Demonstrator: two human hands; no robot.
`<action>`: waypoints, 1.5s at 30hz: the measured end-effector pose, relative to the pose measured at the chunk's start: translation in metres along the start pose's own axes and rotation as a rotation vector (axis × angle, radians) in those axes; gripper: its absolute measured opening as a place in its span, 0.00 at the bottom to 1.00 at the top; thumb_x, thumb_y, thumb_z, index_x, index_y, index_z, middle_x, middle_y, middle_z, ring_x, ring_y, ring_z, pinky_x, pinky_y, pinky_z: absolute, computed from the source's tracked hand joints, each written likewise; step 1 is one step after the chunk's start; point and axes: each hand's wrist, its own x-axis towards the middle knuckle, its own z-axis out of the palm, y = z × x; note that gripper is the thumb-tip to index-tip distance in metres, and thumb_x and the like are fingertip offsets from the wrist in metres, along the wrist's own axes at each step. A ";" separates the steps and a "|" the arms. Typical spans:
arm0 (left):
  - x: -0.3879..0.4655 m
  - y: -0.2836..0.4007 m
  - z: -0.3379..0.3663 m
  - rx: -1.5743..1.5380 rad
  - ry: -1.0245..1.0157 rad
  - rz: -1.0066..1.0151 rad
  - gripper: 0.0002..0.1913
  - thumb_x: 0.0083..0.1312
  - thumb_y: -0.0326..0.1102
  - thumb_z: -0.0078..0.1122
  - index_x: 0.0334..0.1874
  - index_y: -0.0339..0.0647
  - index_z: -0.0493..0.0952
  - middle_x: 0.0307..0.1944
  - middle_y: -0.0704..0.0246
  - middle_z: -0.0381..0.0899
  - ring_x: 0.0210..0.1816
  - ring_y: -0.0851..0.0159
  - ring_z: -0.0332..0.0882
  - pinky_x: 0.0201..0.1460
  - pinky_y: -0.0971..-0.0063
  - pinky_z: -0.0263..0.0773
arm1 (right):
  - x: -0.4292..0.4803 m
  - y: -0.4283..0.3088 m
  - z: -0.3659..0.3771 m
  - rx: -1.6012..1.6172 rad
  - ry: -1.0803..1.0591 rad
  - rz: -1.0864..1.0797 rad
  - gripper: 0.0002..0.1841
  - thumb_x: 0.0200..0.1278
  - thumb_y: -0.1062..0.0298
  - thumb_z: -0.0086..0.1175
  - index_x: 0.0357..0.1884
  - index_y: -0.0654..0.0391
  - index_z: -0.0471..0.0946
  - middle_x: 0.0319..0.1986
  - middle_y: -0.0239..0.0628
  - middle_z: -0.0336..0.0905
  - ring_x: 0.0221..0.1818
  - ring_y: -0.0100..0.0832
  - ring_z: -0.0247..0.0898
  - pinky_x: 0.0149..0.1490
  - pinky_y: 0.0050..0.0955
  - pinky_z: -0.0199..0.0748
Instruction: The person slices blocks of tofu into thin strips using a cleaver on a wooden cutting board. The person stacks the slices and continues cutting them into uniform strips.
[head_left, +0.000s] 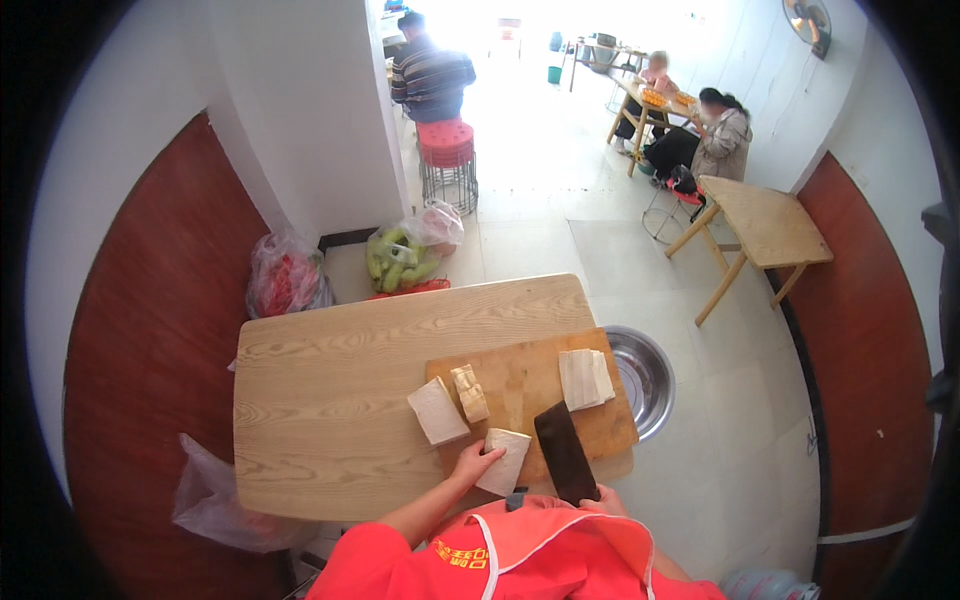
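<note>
My left hand (474, 462) grips the left edge of a pale block that looks like tofu (508, 459), near the front of a wooden cutting board (517, 360). In my right hand (606, 501) is a dark, broad-bladed cleaver (564, 450). Its blade slants over the board, apart from the block. A second pale block (439, 411) overlaps the board's left edge. Beside it lies a row of smaller yellowish pieces (470, 393). A fanned stack of thin pale slices (585, 379) rests at the board's right end.
The board lies on a wood-grain table (330, 405). A steel basin (652, 382) stands beyond its right side. Plastic bags of green vegetables (401, 259) and red contents (285, 277) sit behind. A person on stacked stools (446, 142) and others at a far table (675, 109) are in the background.
</note>
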 end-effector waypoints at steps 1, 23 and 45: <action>-0.006 0.005 0.005 0.044 0.025 0.033 0.28 0.61 0.48 0.69 0.58 0.36 0.77 0.49 0.58 0.84 0.51 0.60 0.82 0.55 0.67 0.74 | -0.004 -0.005 0.000 -0.005 0.006 0.021 0.18 0.54 0.68 0.62 0.47 0.65 0.81 0.35 0.37 0.85 0.37 0.25 0.79 0.44 0.28 0.77; 0.048 0.124 0.060 0.200 0.535 0.225 0.19 0.63 0.45 0.66 0.47 0.35 0.78 0.41 0.56 0.85 0.44 0.53 0.84 0.46 0.62 0.75 | 0.032 -0.081 -0.013 -0.340 0.207 -0.253 0.11 0.64 0.67 0.55 0.47 0.56 0.74 0.36 0.53 0.80 0.41 0.58 0.76 0.42 0.51 0.73; 0.121 0.145 0.128 -0.400 0.289 0.384 0.31 0.77 0.38 0.44 0.80 0.44 0.48 0.78 0.57 0.51 0.77 0.59 0.51 0.77 0.69 0.48 | 0.080 -0.072 0.014 -0.271 0.303 -0.402 0.22 0.62 0.72 0.55 0.59 0.62 0.72 0.46 0.55 0.80 0.45 0.55 0.78 0.48 0.47 0.76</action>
